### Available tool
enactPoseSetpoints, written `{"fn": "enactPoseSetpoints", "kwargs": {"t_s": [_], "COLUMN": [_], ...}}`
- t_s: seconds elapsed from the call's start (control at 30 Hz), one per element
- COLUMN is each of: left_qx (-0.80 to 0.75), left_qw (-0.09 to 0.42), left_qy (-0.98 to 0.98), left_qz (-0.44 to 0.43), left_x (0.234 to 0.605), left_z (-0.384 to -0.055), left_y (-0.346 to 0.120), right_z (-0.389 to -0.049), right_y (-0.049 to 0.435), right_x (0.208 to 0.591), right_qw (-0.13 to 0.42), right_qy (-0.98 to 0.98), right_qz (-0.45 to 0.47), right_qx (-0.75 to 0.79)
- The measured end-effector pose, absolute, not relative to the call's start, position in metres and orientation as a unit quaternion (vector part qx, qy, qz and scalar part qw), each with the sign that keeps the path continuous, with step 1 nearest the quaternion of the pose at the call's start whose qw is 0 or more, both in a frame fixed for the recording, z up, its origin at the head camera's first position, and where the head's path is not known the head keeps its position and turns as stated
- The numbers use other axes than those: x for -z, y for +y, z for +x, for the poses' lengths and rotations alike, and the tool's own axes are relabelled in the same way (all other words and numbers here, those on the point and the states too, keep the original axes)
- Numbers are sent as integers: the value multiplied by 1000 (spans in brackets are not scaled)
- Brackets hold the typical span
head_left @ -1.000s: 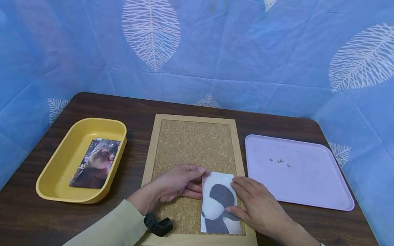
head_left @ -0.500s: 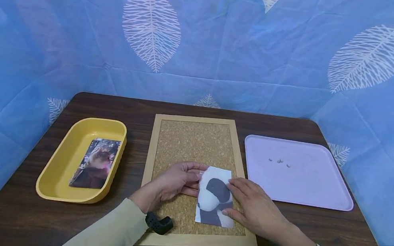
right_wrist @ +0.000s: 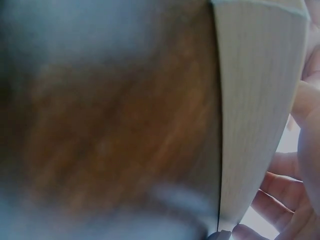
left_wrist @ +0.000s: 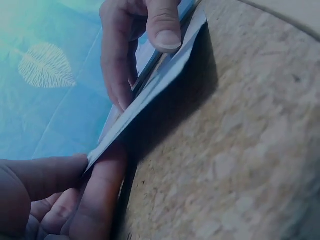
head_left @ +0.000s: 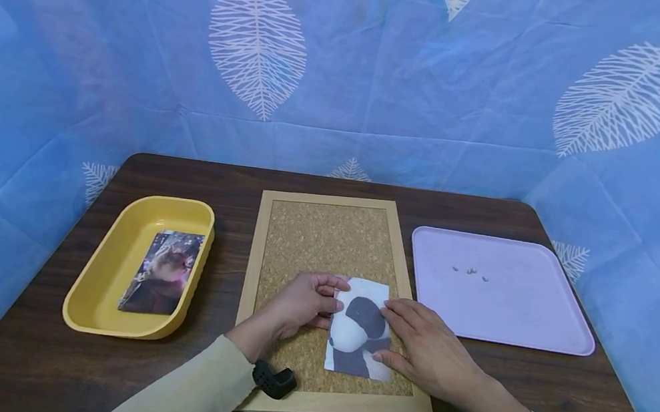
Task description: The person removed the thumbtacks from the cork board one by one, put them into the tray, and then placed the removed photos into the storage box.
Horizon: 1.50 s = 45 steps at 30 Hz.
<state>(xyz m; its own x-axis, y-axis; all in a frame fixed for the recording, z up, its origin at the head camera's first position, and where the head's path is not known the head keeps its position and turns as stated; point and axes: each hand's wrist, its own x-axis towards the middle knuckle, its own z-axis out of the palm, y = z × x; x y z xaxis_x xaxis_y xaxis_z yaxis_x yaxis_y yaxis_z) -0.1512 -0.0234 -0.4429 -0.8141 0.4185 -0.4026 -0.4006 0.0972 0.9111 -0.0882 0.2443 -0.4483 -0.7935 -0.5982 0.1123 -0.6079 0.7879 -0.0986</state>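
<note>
A photo print [head_left: 360, 330] with white and dark grey shapes lies over the lower right of the wood-framed corkboard [head_left: 327, 236]. My left hand [head_left: 304, 304] pinches its left edge between thumb and fingers; in the left wrist view that edge of the photo print [left_wrist: 145, 102] is raised off the cork, with a shadow beneath. From the other side, my right hand [head_left: 427, 340] rests extended fingers and thumb along the right edge of the print. Close up, the right wrist view has the board's wooden frame [right_wrist: 257, 100] and some fingers, with the rest blurred.
On the left, a yellow tray [head_left: 86, 288] holds another photo [head_left: 162, 272]. A lilac tray [head_left: 530, 314] on the right carries several small metallic pieces [head_left: 471, 271]. All stand on a dark wooden table [head_left: 20, 334], before a blue leaf-patterned cloth [head_left: 416, 74].
Both hands have shifted the photo print slightly left and away from the board's front edge. Lately the left fingers have adjusted on its left edge. The trays have stayed put.
</note>
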Motion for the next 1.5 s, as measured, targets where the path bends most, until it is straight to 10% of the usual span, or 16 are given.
{"fn": "enactPoseSetpoints", "kwargs": {"t_s": [1.5], "left_qx": [-691], "left_qw": [248], "left_qy": [679], "left_qz": [2], "left_x": [404], "left_z": [-176], "left_y": [-123], "right_z": [-102], "right_y": [249], "right_x": [450], "right_qw": [48], "right_qy": [-932], "right_qz": [356], "right_qx": [-34]}}
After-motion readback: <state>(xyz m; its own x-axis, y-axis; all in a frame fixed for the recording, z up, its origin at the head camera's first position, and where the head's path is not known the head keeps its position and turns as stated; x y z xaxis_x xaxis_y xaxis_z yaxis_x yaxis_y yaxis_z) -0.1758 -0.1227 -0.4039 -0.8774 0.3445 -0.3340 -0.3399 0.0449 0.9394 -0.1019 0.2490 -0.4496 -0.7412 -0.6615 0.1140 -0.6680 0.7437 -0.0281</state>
